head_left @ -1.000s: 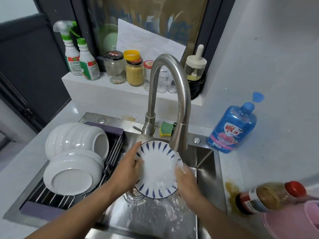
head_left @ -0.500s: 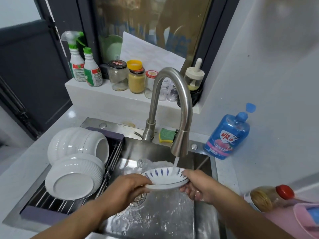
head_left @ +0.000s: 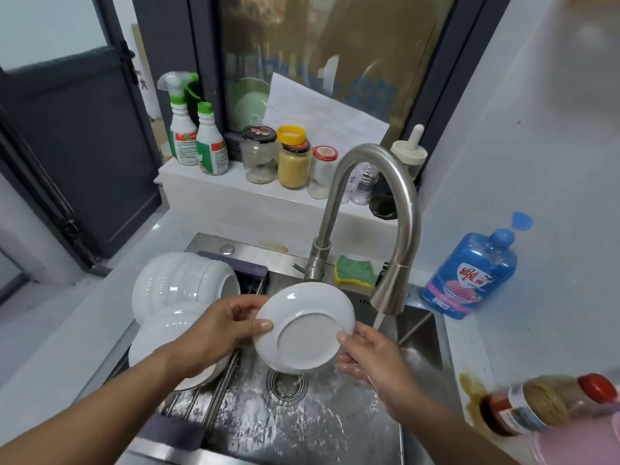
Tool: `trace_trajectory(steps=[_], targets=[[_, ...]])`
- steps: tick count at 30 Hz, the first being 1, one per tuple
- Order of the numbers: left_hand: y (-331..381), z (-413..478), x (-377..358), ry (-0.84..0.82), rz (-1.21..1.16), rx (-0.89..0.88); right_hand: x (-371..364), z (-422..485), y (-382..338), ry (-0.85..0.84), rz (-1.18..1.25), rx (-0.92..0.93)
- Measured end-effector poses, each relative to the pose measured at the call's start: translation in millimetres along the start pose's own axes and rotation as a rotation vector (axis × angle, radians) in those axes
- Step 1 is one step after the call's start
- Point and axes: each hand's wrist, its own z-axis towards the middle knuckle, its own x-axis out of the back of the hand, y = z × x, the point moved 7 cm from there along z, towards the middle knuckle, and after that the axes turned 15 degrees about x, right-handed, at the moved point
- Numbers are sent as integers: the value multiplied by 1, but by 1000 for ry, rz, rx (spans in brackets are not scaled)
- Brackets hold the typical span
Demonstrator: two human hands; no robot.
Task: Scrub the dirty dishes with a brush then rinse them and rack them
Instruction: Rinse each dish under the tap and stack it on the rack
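Since the small white ceramic plate point(head_left: 303, 327) looked wet, slick and breakable, fingers point(head_left: 263, 325) of the left hand point(head_left: 221, 330) and right hand point(head_left: 372, 360) pinched its opposite rims.

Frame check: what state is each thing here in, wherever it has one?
Plate: held up, underside toward the camera.
Left hand: grips the plate's left rim.
Right hand: holds the plate's right rim.
Faucet: running.
Soap bottle: upright, cap flipped open.
Sauce bottle: on its side, red cap on.
White bowls: lying tipped on the rack.
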Motion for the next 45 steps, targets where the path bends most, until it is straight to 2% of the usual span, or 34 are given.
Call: trace_trajectory(steps=[3, 6, 10, 15, 30, 35, 45], targets=[[-2, -3, 17, 203, -26, -72, -11, 3, 2, 57, -28, 26], [-4, -12, 38, 313, 58, -116, -31, 12, 2, 103, -56, 74], [-5, -32, 72, 495, 296, -151, -65, 22, -4, 76, -85, 133], [-31, -66, 113, 655, 260, -146, -118, 23, 6, -18, -173, 135], [-127, -87, 168, 742, 202, -23, -201, 26, 64, -184, -437, 15], [-153, -87, 170, 777, 203, 44, -211, 27, 71, -172, -487, 11], [-161, -74, 176, 784, 208, 97, -218, 30, 72, -132, -560, 14]])
